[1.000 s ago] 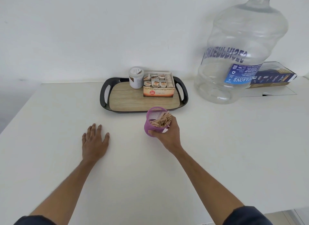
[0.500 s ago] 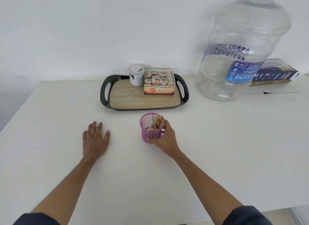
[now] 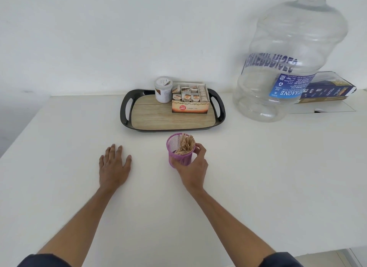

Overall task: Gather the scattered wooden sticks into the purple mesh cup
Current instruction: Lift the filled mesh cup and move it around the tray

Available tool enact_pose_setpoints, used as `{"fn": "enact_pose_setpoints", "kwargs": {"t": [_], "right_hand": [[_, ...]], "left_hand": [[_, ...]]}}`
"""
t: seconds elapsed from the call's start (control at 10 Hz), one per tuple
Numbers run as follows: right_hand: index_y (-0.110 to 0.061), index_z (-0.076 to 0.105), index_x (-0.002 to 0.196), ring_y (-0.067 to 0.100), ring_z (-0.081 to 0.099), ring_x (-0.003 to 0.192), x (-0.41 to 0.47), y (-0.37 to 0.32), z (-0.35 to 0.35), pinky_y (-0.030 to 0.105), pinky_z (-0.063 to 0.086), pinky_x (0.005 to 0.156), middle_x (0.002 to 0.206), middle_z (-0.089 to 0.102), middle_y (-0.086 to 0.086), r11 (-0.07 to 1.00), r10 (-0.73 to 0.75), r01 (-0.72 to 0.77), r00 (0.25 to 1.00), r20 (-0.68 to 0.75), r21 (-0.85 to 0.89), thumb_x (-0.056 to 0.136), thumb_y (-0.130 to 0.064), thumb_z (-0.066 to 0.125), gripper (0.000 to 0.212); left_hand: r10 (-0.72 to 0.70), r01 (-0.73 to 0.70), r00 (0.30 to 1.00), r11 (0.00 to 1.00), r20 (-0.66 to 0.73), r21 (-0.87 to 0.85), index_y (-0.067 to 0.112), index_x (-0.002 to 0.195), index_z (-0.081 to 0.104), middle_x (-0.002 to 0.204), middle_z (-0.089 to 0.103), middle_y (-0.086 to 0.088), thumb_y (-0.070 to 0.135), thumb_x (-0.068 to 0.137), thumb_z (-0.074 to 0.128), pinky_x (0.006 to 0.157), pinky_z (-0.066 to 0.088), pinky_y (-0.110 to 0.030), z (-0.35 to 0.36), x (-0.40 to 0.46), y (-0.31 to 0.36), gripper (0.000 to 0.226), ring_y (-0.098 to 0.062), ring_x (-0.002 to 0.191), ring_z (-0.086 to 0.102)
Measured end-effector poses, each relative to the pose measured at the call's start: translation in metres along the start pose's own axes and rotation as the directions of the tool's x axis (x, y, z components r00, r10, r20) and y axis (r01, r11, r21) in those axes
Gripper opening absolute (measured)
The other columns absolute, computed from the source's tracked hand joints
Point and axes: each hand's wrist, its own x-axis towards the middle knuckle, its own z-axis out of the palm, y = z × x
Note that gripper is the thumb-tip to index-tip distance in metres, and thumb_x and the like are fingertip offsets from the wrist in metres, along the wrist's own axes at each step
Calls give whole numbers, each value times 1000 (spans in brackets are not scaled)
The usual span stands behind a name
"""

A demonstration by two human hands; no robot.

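Two bare forearms enter from the bottom of the frame. Dark navy sleeves [image 3: 42, 260] show at the lower left and lower right corners, pushed up near the elbows. Neither the left hand [image 3: 114, 167] nor the right hand [image 3: 195, 168] wears anything.

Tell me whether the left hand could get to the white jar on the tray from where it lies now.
Probably yes. The left hand lies flat on the table, holding nothing, and only bare tabletop and the tray rim lie between it and the white jar. The tea box stands right of the jar, off that path.
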Motion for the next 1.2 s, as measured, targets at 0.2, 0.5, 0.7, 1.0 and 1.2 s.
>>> {"fn": "enact_pose_setpoints", "kwargs": {"t": [0.2,0.5,0.7,1.0,1.2], "right_hand": [[-30,36,136,16,62,109,2,-1,2,42,53,92,124,60,-10,999,38,-36,998,51,-41,52,-65,81,102],[-21,56,121,6,65,95,30,-26,-7,28,59,80,106,67,-13,964,104,-130,987,122,233,57,-25,95,76],[-12,57,121,12,69,101,61,-55,-21,22,57,72,112,71,0,895,48,-127,981,190,427,60,-10,94,72],[-13,54,122,12,68,98,71,-54,-19,23,58,73,109,69,-3,953,-41,-17,982,183,303,56,-17,97,79],[-19,52,122,10,67,93,69,-50,-11,27,59,74,107,67,-7,963,-12,-22,992,123,267,55,-29,96,81]], "left_hand": [[1,-1,1000,1000,1,3,12,150,32,160,22,-11,40,100,40,120,7,-43,0,1,-1,58,-24,149,13],[-2,2,1000,1000,3,0,13,150,31,161,21,-10,40,100,40,120,6,-42,-2,-1,1,58,-24,149,12],[0,0,1000,1000,1,1,13,150,31,161,21,-10,41,100,40,120,6,-42,-2,-1,1,59,-24,150,12],[2,-2,1000,1000,-2,0,12,150,32,161,22,-10,41,100,41,120,7,-42,-1,0,0,59,-24,149,13],[3,-3,1000,1000,-7,-1,12,150,32,160,22,-10,40,99,42,120,7,-42,-1,0,0,59,-24,149,13]]}}
